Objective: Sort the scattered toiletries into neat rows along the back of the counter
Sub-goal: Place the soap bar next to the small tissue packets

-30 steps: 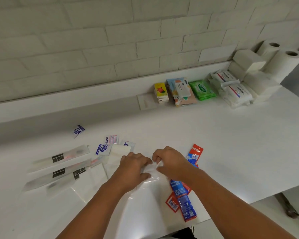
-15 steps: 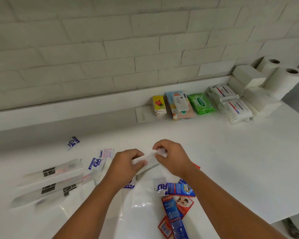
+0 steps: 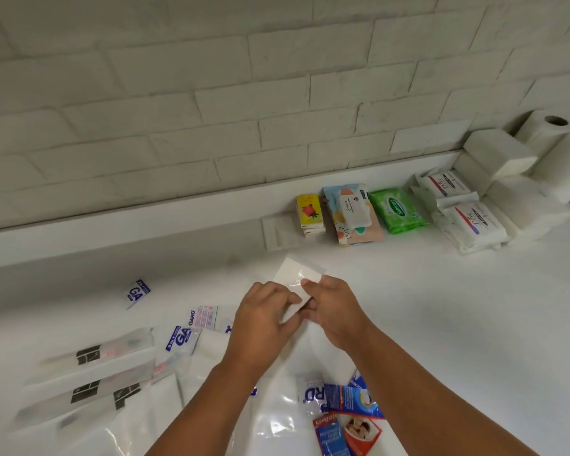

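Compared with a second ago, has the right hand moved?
Yes. The right hand, pinching a white packet, has gone toward the back of the counter, nearer the yellow pack and away from the toothpaste sachets.

Left grip [image 3: 264,311], right grip [image 3: 336,307] bare; forearms [image 3: 211,399] bare to frame edge.

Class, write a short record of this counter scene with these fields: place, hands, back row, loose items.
place: white counter against a white brick wall
hands: left hand and right hand both pinch a white packet in clear wrap
back row: yellow packs, patterned wipes pack, green wipes pack, white wipes packs, folded tissue blocks, paper rolls
loose items: blue-and-white sachets, toothbrush sleeves, toothpaste sachets, toward the front edge
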{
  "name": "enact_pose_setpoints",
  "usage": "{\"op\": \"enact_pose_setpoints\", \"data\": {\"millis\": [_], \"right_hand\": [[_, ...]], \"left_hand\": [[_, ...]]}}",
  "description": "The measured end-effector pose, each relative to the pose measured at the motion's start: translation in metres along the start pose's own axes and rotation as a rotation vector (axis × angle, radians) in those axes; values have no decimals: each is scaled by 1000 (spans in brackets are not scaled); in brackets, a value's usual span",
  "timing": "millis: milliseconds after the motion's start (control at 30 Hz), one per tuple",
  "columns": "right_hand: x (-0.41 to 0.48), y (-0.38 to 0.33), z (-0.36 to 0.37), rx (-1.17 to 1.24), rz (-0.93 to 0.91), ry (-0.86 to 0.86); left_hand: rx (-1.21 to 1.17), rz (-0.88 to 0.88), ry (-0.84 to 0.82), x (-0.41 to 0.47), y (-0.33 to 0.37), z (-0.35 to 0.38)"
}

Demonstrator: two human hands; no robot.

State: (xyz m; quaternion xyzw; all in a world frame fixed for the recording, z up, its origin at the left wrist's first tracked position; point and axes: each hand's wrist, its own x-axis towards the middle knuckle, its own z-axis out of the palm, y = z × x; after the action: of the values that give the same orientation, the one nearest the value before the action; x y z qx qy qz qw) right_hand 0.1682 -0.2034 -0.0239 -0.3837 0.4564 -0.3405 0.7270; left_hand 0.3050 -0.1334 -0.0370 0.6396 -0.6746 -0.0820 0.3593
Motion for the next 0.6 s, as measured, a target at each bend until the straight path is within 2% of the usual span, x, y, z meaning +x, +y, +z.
{"op": "enact_pose_setpoints", "data": {"millis": [100,233,367,533,600], "right_hand": [[20,-3,-7,-80,-14,38],[44,-11,-13,-130,-12,15],[71,-12,-6,-291,-66,9],[94,-22,6,-320,-112,48],[103,-25,7,-381,-124,111]], "left_hand": [[-87,-102,-35,2,-2,0],[-212,-361,77,17,-16,-1],[-395,-625,-69,44,-33,1],[-487,-719,-181,79,-64,7],[-473,-726,-170,94,-76,12]]}}
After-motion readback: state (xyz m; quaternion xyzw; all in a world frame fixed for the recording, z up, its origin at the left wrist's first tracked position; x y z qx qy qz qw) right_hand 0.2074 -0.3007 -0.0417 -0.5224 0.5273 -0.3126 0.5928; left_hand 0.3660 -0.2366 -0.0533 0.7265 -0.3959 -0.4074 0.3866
